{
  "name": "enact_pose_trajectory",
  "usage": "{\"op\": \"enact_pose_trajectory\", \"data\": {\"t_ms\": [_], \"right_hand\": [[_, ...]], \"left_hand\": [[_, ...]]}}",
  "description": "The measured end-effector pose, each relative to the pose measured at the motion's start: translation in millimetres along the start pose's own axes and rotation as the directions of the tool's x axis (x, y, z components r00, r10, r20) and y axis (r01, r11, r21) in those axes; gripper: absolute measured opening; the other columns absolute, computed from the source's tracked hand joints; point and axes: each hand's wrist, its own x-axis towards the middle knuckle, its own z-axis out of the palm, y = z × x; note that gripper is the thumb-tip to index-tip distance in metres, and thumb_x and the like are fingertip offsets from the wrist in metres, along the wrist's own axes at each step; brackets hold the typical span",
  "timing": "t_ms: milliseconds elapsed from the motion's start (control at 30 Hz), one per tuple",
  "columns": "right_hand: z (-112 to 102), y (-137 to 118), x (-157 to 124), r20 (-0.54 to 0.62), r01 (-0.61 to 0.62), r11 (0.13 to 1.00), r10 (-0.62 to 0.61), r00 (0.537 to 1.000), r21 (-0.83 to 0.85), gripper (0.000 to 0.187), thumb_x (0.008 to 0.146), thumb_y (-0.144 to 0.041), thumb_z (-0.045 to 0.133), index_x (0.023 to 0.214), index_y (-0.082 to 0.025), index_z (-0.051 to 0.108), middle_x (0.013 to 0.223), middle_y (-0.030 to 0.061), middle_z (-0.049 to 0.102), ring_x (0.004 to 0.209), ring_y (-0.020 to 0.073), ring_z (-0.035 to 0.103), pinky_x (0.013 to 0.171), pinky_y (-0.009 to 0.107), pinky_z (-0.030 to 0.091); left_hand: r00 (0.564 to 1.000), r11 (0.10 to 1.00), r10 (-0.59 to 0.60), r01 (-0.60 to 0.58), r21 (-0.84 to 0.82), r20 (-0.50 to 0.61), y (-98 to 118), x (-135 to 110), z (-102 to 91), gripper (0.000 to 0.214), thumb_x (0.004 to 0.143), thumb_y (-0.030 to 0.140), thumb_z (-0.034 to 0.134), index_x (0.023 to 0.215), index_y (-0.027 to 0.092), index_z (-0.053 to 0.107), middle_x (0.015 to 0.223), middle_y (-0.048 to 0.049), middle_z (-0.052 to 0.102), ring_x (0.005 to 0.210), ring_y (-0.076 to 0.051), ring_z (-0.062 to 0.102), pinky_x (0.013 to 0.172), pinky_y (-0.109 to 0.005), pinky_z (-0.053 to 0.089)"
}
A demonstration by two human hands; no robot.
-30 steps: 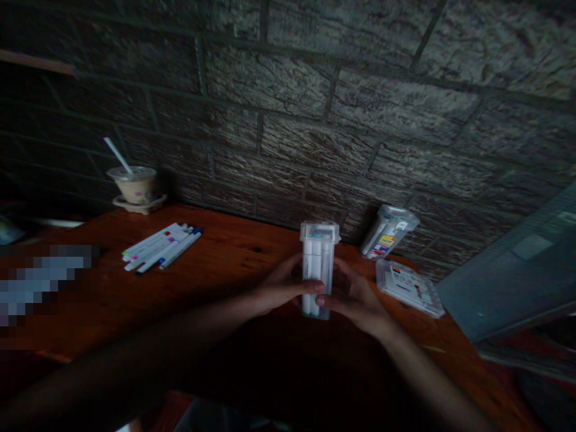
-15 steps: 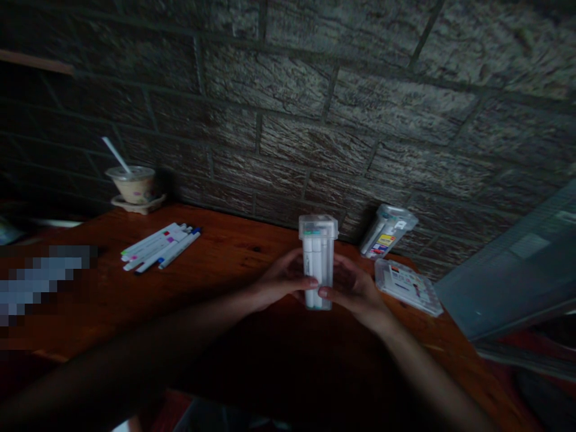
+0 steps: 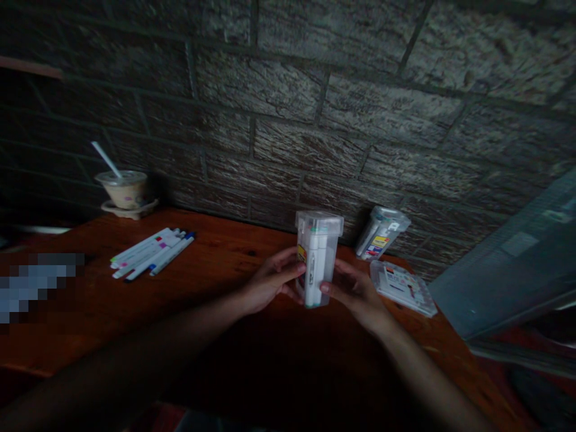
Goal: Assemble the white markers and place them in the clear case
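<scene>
Between my two hands a clear plastic marker case (image 3: 318, 252) is held upright over the wooden table. Its lid is on, and a few white markers (image 3: 311, 273) show through the wall, with a yellow label at the left side. My left hand (image 3: 274, 279) grips the case from the left, thumb on the near side. From the right, my right hand (image 3: 355, 294) is closed round it, thumb near the lower front edge; its other fingers are partly hidden behind the case.
Several loose white markers (image 3: 153, 255) lie at the left of the wooden table (image 3: 216, 264). Behind them stands a drink cup (image 3: 125, 189) with a straw. At the right, a second clear case (image 3: 382, 234) leans by the brick wall, beside a flat plastic box (image 3: 402, 287).
The case has been turned in my hands, so a side wall with the yellow label now shows. My left thumb has shifted toward its left edge. The view has moved slightly.
</scene>
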Motion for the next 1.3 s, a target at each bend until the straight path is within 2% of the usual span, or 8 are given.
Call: {"op": "enact_pose_trajectory", "data": {"t_ms": [233,333,433,600,800,933,1133,1300], "right_hand": [[-1.8,1.0,-1.9,0.059,-0.013,1.0,0.014,0.998,-0.026,0.044,0.093,-0.041,0.075,0.137,-0.035,0.07,0.129,0.0017,0.077,0.116,0.029,0.072,0.108,0.051,0.054],[-2.8,3.5,-2.1,0.062,-0.031,0.999,0.03,0.998,0.009,0.045,0.097,-0.045,0.07,0.141,-0.036,0.067,0.133,0.0011,0.075,0.12,0.0289,0.071,0.109,0.05,0.053],[-4.0,7.1,-2.9,0.07,-0.069,0.995,0.063,0.996,0.079,0.048,0.097,-0.043,0.07,0.144,-0.037,0.064,0.14,0.001,0.071,0.127,0.0295,0.067,0.113,0.05,0.05],[-5.3,11.9,-2.6,0.054,-0.101,0.982,0.093,0.994,0.157,0.049,0.096,-0.04,0.071,0.145,-0.035,0.063,0.142,0.0048,0.07,0.128,0.0314,0.067,0.108,0.053,0.054],[-3.0,5.6,1.1,-0.056,-0.012,0.997,0.016,0.998,0.073,0.039,0.091,-0.039,0.077,0.129,-0.032,0.076,0.131,0.0053,0.076,0.12,0.0305,0.071,0.114,0.053,0.047],[-1.8,1.2,0.0,-0.112,0.044,0.999,-0.042,0.993,0.015,0.029,0.089,-0.038,0.078,0.117,-0.032,0.081,0.12,0.0039,0.081,0.111,0.0289,0.074,0.105,0.049,0.055],[-4.5,3.3,-1.9,-0.202,0.171,0.982,-0.183,0.962,-0.074,0.031,0.092,-0.034,0.073,0.123,-0.031,0.076,0.117,0.0043,0.081,0.109,0.0263,0.075,0.096,0.042,0.059],[-9.9,-1.8,-5.1,-0.283,0.276,0.949,-0.31,0.907,-0.155,0.037,0.096,-0.042,0.066,0.132,-0.032,0.069,0.125,0.0062,0.077,0.114,0.0282,0.073,0.098,0.045,0.058]], "left_hand": [[0.998,0.991,-0.03,0.036,0.126,-0.051,2.3,0.9,-6.9,0.043,0.09,0.04,0.077,0.127,0.019,0.068,0.111,-0.0117,0.073,0.082,-0.02,0.073,0.057,-0.028,0.063],[0.998,0.991,0.028,-0.019,0.131,-0.06,-1.8,5.0,-9.6,0.04,0.087,0.036,0.082,0.12,0.017,0.071,0.117,-0.0124,0.076,0.095,-0.022,0.074,0.078,-0.031,0.062],[0.996,0.992,0.087,-0.085,0.097,-0.019,-5.5,8.4,-8.9,0.039,0.084,0.032,0.084,0.117,0.016,0.072,0.124,-0.0124,0.076,0.11,-0.024,0.071,0.1,-0.037,0.054],[0.994,0.989,0.11,-0.109,0.096,-0.002,-3.8,8.9,-5.4,0.041,0.082,0.03,0.086,0.119,0.018,0.071,0.125,-0.0105,0.075,0.113,-0.025,0.07,0.103,-0.04,0.052],[0.987,0.979,0.148,-0.139,0.147,-0.057,-1.9,5.8,-0.2,0.049,0.075,0.026,0.091,0.116,0.018,0.067,0.118,-0.0091,0.076,0.108,-0.025,0.072,0.098,-0.041,0.054],[0.981,0.97,0.175,-0.158,0.186,-0.08,-4.7,2.9,3.4,0.052,0.073,0.025,0.092,0.116,0.019,0.065,0.116,-0.008,0.076,0.106,-0.024,0.073,0.093,-0.04,0.057],[0.949,0.904,0.296,-0.241,0.353,-0.109,-2.8,-2.8,5.0,0.054,0.074,0.025,0.092,0.119,0.02,0.063,0.118,-0.0079,0.076,0.109,-0.024,0.074,0.097,-0.042,0.059],[0.899,0.799,0.431,-0.338,0.497,-0.081,-0.3,-3.7,4.2,0.053,0.075,0.024,0.09,0.119,0.019,0.063,0.124,-0.0105,0.073,0.115,-0.027,0.072,0.103,-0.047,0.057]]}}
